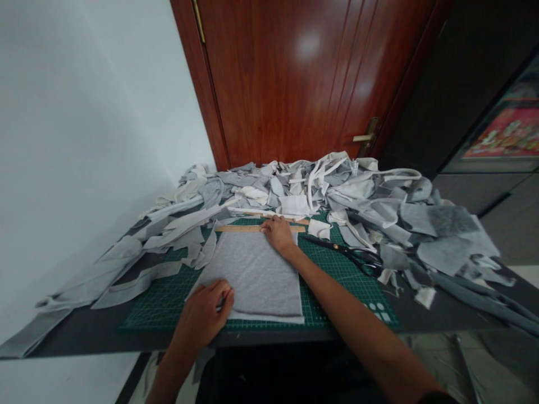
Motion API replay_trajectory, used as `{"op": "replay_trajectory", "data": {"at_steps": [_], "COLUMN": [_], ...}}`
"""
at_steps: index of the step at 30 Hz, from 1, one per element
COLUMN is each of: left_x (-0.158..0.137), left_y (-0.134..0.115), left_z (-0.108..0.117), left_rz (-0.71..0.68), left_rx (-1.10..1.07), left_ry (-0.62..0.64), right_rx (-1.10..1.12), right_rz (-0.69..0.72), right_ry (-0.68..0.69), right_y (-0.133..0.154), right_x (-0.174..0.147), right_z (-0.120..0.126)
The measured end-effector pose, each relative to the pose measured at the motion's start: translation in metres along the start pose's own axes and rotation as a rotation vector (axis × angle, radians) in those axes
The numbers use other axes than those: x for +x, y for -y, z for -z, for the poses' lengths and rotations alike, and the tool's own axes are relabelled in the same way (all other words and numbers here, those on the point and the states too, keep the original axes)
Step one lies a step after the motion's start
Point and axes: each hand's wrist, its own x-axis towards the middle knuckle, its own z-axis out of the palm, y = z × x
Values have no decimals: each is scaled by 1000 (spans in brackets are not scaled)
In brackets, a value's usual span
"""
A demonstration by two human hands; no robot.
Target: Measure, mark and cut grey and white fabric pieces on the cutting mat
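Observation:
A piece of light grey knit fabric (256, 272) lies flat on a green cutting mat (326, 269), with a white layer showing along its lower and right edges. At its far edge, a wooden ruler (238, 229) lies crosswise. My right hand (278, 233) grips the ruler near its middle, fingers bent over it. My left hand (206, 311) rests at the fabric's near left corner, fingers curled and thumb against the forefinger. Whatever is between those fingers is hidden. To the right of the fabric lie black-handled scissors (349, 252), blades pointing toward the ruler.
Fabric scraps (269, 185) are heaped along the back of the dark table (84, 334), spreading down both sides. A small white piece (319, 229) sits by the ruler's right end. Behind stand a wooden door (286, 84) and a white wall (105, 101).

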Motion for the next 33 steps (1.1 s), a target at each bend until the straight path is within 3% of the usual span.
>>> {"op": "replay_trajectory", "data": {"at_steps": [12,23,33], "left_x": [1,-7,-10], "left_y": [0,1,-3], "left_z": [3,1,7], "left_rz": [-21,-250,-303], "left_rx": [2,-39,-87], "left_ry": [-19,-207,-206], "right_rx": [1,-30,-209], "right_rz": [-5,93,-7], "right_ry": [-1,-8,83], "right_y": [2,0,-30], "right_x": [-1,-15,16], "right_z": [3,10,26]}}
